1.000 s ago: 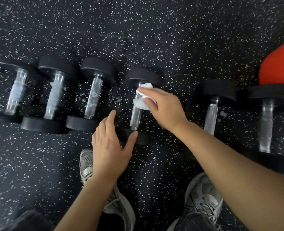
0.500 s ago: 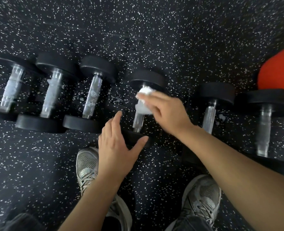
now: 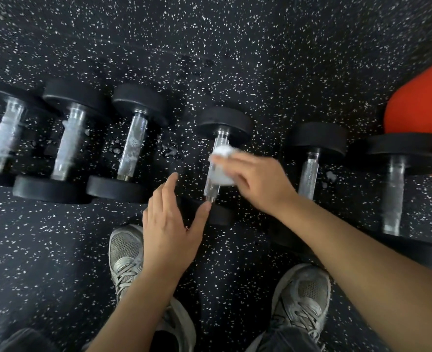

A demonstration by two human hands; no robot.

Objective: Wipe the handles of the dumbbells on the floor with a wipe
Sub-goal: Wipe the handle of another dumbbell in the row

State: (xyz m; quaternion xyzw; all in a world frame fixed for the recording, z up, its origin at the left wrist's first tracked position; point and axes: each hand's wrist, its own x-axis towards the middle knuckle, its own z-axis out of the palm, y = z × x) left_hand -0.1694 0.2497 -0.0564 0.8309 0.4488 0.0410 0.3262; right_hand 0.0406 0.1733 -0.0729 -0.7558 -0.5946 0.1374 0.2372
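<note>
Several black dumbbells with metal handles lie in a row on the speckled black floor. My right hand holds a crumpled white wipe pressed on the middle of the handle of the centre dumbbell. My left hand rests on that dumbbell's near weight, fingers spread, thumb close to the handle's near end. The handles of the dumbbells on the left carry white foam. Two more dumbbells lie to the right.
An orange-red object sits at the right edge behind the largest dumbbell. My two grey shoes stand just in front of the row. Wet drops lie on the floor between the handles.
My right hand has slid the wipe down the handle from its far end toward the middle. The left hand stays on the near weight.
</note>
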